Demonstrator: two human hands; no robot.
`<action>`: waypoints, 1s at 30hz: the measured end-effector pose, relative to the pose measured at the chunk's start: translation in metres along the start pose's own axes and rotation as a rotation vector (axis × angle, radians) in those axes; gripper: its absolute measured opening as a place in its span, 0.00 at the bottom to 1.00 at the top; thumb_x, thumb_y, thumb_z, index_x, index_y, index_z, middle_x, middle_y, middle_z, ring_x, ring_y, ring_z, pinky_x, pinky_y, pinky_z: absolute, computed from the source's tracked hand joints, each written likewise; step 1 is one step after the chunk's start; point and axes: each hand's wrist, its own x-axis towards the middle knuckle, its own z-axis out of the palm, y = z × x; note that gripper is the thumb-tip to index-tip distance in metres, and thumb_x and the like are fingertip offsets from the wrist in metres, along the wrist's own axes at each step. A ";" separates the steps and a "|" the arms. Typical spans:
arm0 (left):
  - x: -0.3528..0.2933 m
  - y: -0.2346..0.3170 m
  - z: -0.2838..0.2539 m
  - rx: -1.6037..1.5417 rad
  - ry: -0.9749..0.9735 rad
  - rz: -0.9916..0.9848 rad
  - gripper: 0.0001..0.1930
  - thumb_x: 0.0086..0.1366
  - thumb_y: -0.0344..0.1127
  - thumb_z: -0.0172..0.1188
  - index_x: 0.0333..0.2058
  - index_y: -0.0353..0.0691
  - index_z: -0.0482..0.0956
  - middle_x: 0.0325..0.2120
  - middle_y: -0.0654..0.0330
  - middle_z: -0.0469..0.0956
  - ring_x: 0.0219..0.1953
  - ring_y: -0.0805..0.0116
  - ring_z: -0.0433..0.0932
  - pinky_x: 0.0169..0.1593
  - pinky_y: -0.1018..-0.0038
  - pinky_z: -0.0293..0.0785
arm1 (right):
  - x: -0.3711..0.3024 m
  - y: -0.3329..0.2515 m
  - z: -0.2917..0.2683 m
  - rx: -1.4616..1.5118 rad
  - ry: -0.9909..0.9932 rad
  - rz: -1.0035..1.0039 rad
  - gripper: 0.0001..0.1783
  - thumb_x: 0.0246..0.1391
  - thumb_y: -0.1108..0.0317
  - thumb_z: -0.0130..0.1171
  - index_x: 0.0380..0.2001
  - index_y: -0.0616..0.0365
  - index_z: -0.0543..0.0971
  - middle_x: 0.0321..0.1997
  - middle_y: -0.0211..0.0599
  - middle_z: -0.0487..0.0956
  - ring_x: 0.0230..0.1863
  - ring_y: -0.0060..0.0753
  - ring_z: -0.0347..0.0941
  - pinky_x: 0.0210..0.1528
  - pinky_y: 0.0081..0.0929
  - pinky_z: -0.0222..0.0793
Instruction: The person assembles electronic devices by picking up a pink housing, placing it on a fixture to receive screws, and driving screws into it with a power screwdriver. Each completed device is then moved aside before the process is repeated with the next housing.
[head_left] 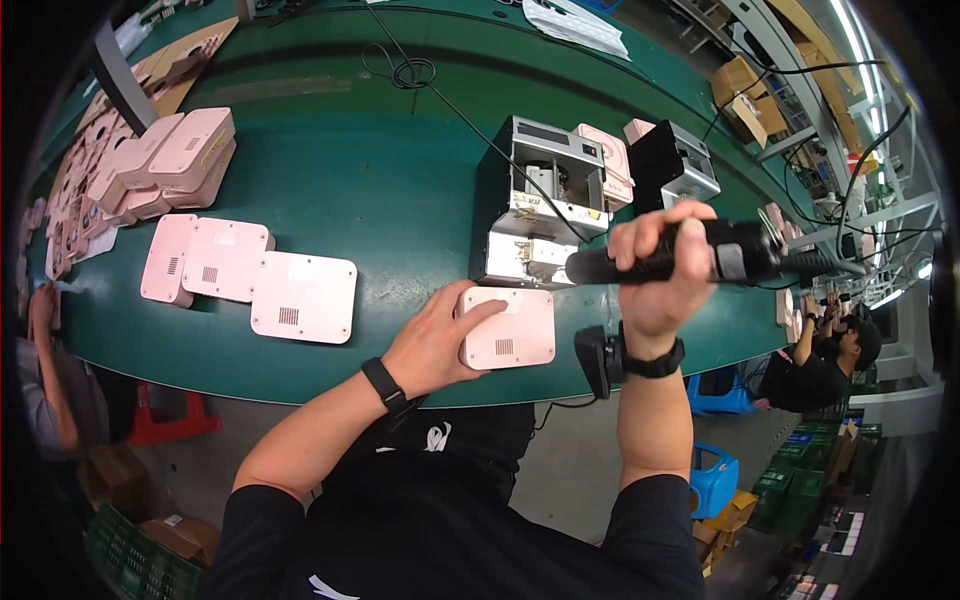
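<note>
My left hand (428,345) grips the left side of a pale pink square plastic housing (525,335) at the table's near edge. The thumb presses on its upper face, and the fingers wrap its side. This face has a small slotted vent and screw holes near the corners. Raised to the right of it, my right hand (660,270) is closed around a black corded electric screwdriver (735,250). The tool is held roughly level, apart from the housing. Just beyond the housing stands a grey-and-black screw feeder (500,190) with an open top.
Three similar pink housings (305,297) lie to the left, with a stack of more (195,150) behind them. A second feeder (690,170) and a round-marked pink part (605,165) stand at the right. A black cable (460,115) hangs across the green table (400,200). Other people work at both sides.
</note>
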 end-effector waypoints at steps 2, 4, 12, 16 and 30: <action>0.001 0.000 0.000 0.016 -0.012 -0.008 0.39 0.43 0.38 0.76 0.58 0.54 0.71 0.55 0.48 0.64 0.56 0.46 0.70 0.55 0.59 0.74 | 0.004 0.001 -0.002 -0.052 0.032 0.005 0.12 0.62 0.59 0.48 0.39 0.57 0.67 0.20 0.33 0.68 0.17 0.28 0.63 0.24 0.32 0.65; 0.001 0.000 0.000 0.016 0.000 -0.002 0.40 0.43 0.38 0.76 0.58 0.53 0.71 0.55 0.48 0.64 0.56 0.46 0.70 0.56 0.59 0.74 | 0.004 0.001 -0.002 -0.067 -0.004 0.081 0.12 0.62 0.58 0.48 0.39 0.56 0.67 0.20 0.33 0.68 0.17 0.27 0.63 0.24 0.32 0.65; 0.003 -0.003 -0.002 0.009 0.005 -0.002 0.41 0.40 0.35 0.77 0.57 0.53 0.71 0.55 0.48 0.64 0.56 0.45 0.70 0.55 0.58 0.74 | -0.053 -0.026 -0.028 0.032 -0.025 0.167 0.14 0.62 0.56 0.49 0.39 0.56 0.66 0.21 0.33 0.68 0.17 0.26 0.63 0.26 0.31 0.64; 0.004 -0.006 0.000 0.015 0.014 0.015 0.42 0.39 0.34 0.78 0.57 0.53 0.71 0.54 0.48 0.64 0.56 0.45 0.70 0.55 0.59 0.74 | -0.065 -0.031 -0.037 -0.015 -0.025 0.125 0.16 0.61 0.54 0.49 0.40 0.55 0.66 0.21 0.32 0.68 0.17 0.26 0.63 0.26 0.31 0.64; 0.006 -0.002 0.001 0.019 -0.005 -0.006 0.43 0.37 0.32 0.78 0.57 0.53 0.72 0.54 0.48 0.64 0.55 0.45 0.70 0.56 0.59 0.74 | -0.084 -0.009 -0.044 0.032 -0.036 0.111 0.14 0.59 0.56 0.53 0.36 0.54 0.65 0.20 0.32 0.68 0.16 0.26 0.62 0.24 0.30 0.63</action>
